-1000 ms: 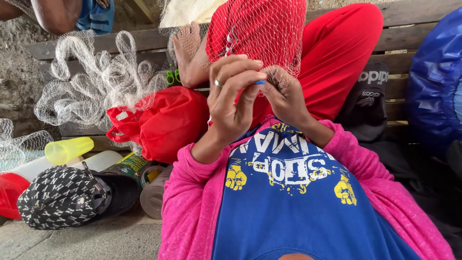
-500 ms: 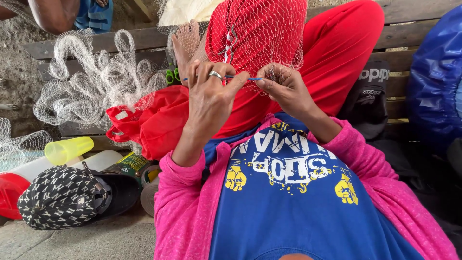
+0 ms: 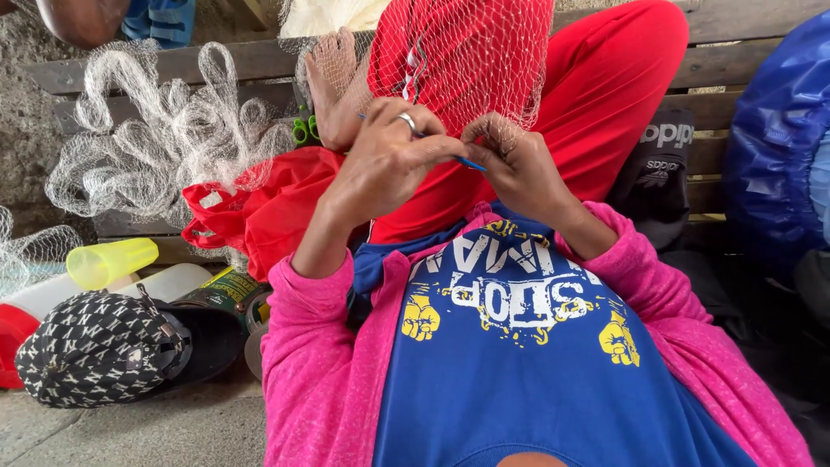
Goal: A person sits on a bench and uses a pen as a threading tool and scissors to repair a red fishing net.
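Head view, looking down the person's own body. The left hand (image 3: 389,160), a ring on one finger, is curled nearly closed, its fingertips pinched on the near end of a thin blue needle (image 3: 471,163) and on the net (image 3: 467,60) beside it. The right hand (image 3: 510,160) is likewise almost closed, fingertips gathered on a fold of the net just right of the needle; whether it also grips the needle cannot be told. The two hands meet, touching or nearly so, above the lap. The net, fine and pale, hangs stretched over the raised red-trousered knee (image 3: 605,95) and over a bare foot (image 3: 333,82) set on the bench (image 3: 735,22); a loose heap of the same net (image 3: 173,130) lies along the bench's left end. A red cloth (image 3: 259,207) is bunched against the bench's front edge below the left forearm. On the ground by the bench's left corner lie a patterned cap (image 3: 95,346), a yellow cup (image 3: 112,261) on its side, and a white bottle (image 3: 173,281). A blue sack (image 3: 778,138) stands at the bench's right end, with a black bag (image 3: 661,173) between it and the knee.
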